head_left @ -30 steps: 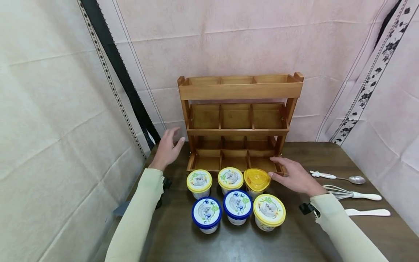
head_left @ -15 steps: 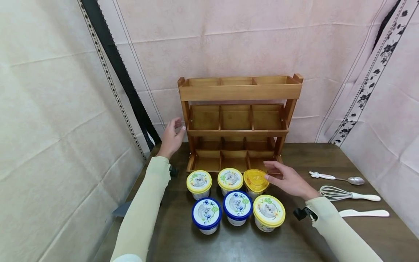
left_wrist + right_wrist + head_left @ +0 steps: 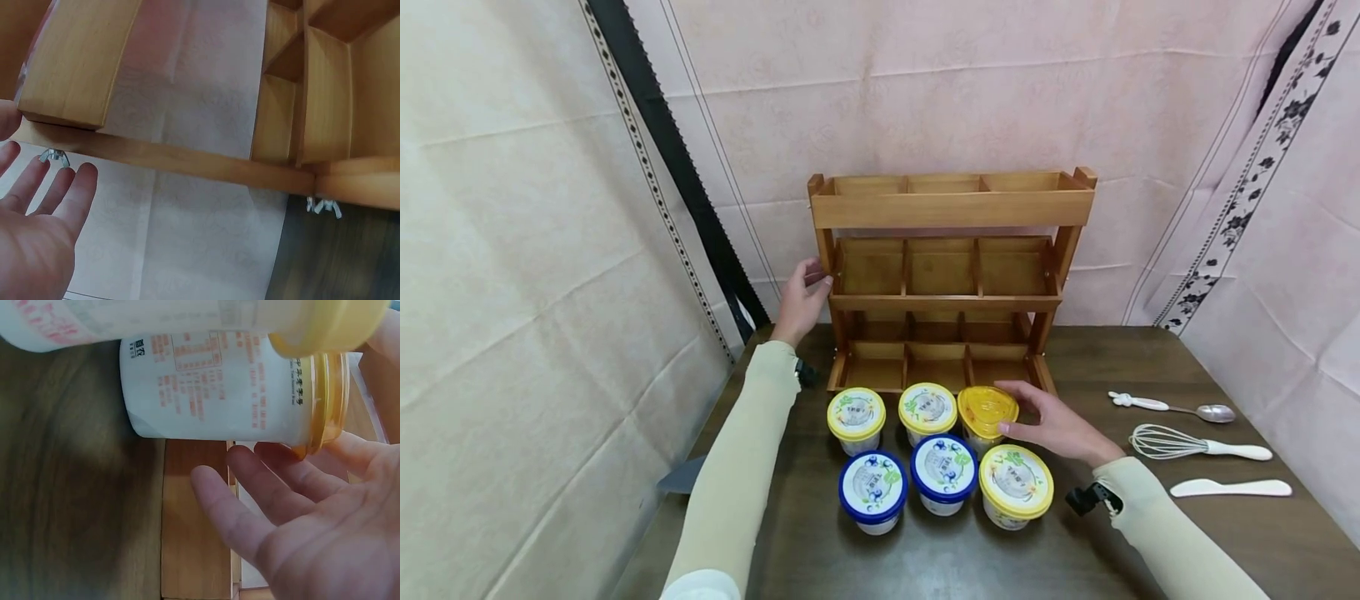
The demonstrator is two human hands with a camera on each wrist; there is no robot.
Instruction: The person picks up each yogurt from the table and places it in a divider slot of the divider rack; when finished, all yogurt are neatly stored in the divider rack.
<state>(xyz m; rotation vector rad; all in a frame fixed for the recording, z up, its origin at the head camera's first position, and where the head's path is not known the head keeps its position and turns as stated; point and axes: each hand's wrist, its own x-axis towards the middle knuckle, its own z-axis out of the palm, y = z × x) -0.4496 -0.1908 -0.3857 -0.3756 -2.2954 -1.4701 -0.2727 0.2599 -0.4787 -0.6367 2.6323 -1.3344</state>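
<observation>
My left hand [image 3: 800, 304] is at the left upright of a three-tier wooden rack [image 3: 953, 212]. In the left wrist view its thumb tip meets the wood, and the spread fingertips lie beside a wing nut [image 3: 55, 157]. My right hand [image 3: 1054, 423] reaches from the right round a tub with a clear amber lid [image 3: 987, 410]. In the right wrist view, loosely bent fingers lie right under the lid of this white tub [image 3: 215, 394], while most of the thumb is hidden. A yellow-lidded tub [image 3: 1017, 483] stands close in front of it.
Two more yellow-lidded tubs [image 3: 856, 414] [image 3: 928, 407] stand before the rack, with two blue-lidded tubs [image 3: 873, 485] [image 3: 945, 468] nearer. On the right lie a spoon [image 3: 1215, 413], a whisk [image 3: 1237, 451] and a white spreader [image 3: 1232, 488]. Cloth curtains [image 3: 970, 92] surround the table [image 3: 805, 542].
My left hand has moved up and right to the rack's upright. My right hand has shifted left and slightly nearer me, coming round the amber-lidded tub. The tubs and rack stay put.
</observation>
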